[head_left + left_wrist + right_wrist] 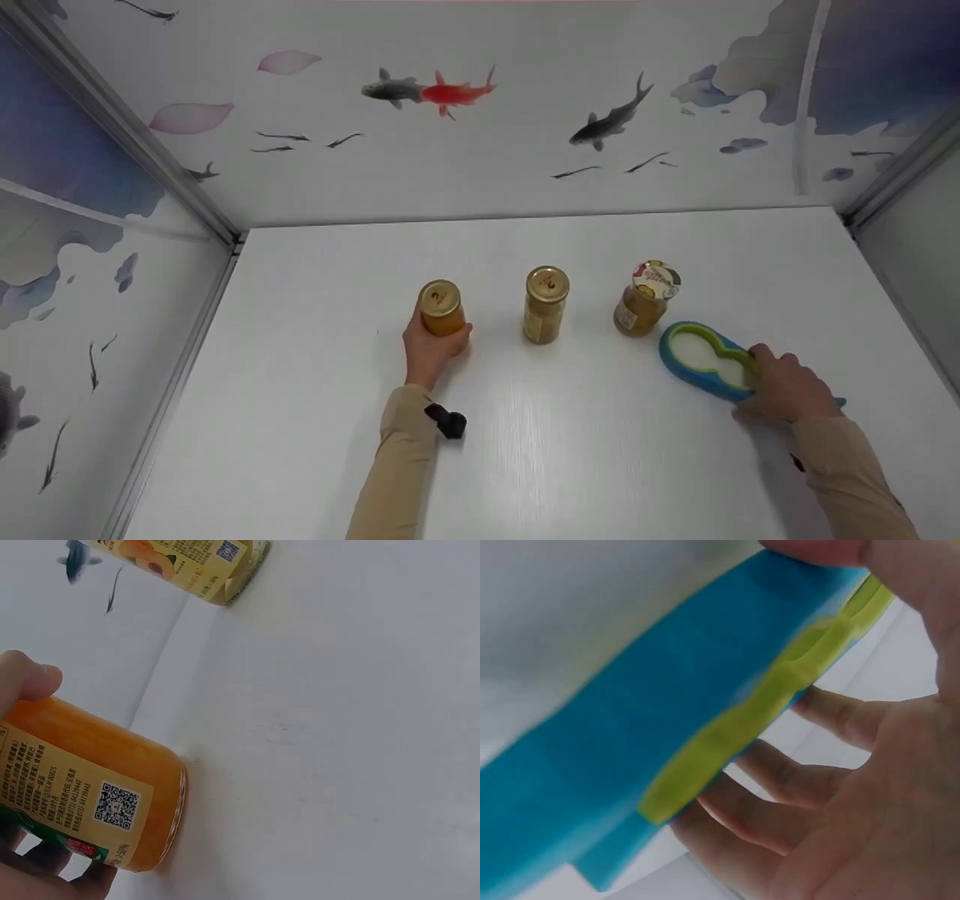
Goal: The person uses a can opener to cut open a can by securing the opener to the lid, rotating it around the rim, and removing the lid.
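My left hand (433, 356) grips a glass jar of orange fruit (444, 321) with a gold lid, thumb on one side and fingers round the other. In the left wrist view the jar's paper label (71, 799) with a QR code faces the camera, and its base is close over the table. On the right, my right hand (791, 386) holds a blue and green jar opener (686, 375) between thumb and fingers. The opener's blue outer side and its wavy green inner lining (720, 742) show up close in the right wrist view.
A jar with a gold lid (543, 311) stands upright in the middle of the white table (555, 450). Further right, another jar (641, 307) has a patterned lid, just beyond the opener's far end. Printed walls (480, 172) border the table at the back and sides.
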Demonstrator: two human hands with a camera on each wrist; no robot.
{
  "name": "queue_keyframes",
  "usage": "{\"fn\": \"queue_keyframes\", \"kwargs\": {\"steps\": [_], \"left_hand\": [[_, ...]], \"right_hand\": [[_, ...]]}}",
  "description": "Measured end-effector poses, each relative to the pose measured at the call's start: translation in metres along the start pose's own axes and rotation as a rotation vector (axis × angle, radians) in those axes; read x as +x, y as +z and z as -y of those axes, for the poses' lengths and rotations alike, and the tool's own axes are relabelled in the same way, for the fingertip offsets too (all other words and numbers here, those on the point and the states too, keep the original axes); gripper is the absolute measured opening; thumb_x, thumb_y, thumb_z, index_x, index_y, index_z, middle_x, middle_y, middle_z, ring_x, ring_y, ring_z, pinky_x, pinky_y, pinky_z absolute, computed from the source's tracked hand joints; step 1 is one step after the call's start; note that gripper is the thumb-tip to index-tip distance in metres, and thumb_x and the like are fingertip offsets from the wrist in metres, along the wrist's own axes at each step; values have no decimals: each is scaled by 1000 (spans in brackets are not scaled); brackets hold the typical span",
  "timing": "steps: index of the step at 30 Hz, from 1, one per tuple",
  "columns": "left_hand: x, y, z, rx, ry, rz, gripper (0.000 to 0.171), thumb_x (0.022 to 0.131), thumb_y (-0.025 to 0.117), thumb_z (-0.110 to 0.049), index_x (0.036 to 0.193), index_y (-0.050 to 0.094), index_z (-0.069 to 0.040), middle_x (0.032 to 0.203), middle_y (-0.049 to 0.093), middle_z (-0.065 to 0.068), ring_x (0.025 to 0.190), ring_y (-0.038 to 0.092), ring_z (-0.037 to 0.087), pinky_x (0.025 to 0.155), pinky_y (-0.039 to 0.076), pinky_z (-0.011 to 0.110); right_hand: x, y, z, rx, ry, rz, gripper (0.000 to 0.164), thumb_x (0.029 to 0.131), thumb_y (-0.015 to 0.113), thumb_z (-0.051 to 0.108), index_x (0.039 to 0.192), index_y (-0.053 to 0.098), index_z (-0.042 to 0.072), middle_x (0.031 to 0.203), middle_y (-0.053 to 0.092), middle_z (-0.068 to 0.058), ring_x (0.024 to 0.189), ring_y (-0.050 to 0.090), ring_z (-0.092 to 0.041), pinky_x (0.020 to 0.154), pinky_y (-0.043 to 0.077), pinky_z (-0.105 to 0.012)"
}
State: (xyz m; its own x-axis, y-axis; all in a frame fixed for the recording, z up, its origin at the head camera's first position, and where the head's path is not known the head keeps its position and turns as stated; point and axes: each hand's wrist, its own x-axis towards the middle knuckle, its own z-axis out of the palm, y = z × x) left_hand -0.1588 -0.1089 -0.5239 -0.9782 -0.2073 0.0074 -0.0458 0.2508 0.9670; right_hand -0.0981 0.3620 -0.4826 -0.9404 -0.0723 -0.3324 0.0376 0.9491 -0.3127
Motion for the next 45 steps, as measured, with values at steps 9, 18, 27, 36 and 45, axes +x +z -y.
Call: {"fn": "queue_keyframes", "kwargs": {"steps": [9, 18, 27, 36, 45], "left_hand": [[-8, -7, -3, -31, -48, 64, 64, 75, 80, -10, 130, 49, -9, 122, 57, 7, 113, 54, 24, 101, 41, 43], [-17, -5, -11, -6, -18, 186, 65, 73, 79, -10, 131, 49, -7, 122, 58, 7, 112, 54, 25, 100, 42, 44], [-35, 4, -13, -3, 56, 331, 64, 72, 81, -9, 129, 52, -6, 119, 59, 6, 110, 55, 22, 98, 43, 41], [-45, 17, -18, -6, 100, 401, 70, 70, 82, -7, 133, 50, -5, 124, 59, 6, 114, 54, 22, 98, 43, 41], [-50, 30, -22, -10, 116, 484, 71, 71, 82, -9, 134, 50, -8, 125, 58, 1, 115, 53, 17, 100, 41, 38]], "right_hand": [[-1, 6, -4, -43, -82, -5, 89, 66, 84, 32, 126, 33, -9, 100, 51, -31, 87, 49, -47, 71, 38, -66], [1, 14, 14, -66, -175, -33, 82, 68, 80, 26, 129, 34, -3, 109, 51, -26, 96, 45, -42, 84, 32, -67], [-1, 13, 39, -78, -297, -100, 75, 68, 76, 14, 130, 35, -1, 114, 51, -23, 105, 45, -43, 86, 31, -67], [-5, 2, 70, -67, -366, -177, 76, 64, 76, 11, 129, 38, 0, 113, 53, -19, 105, 47, -39, 85, 36, -62], [-9, -18, 101, -75, -436, -222, 78, 62, 76, 12, 131, 40, 1, 114, 54, -18, 105, 48, -36, 86, 38, -63]]}}
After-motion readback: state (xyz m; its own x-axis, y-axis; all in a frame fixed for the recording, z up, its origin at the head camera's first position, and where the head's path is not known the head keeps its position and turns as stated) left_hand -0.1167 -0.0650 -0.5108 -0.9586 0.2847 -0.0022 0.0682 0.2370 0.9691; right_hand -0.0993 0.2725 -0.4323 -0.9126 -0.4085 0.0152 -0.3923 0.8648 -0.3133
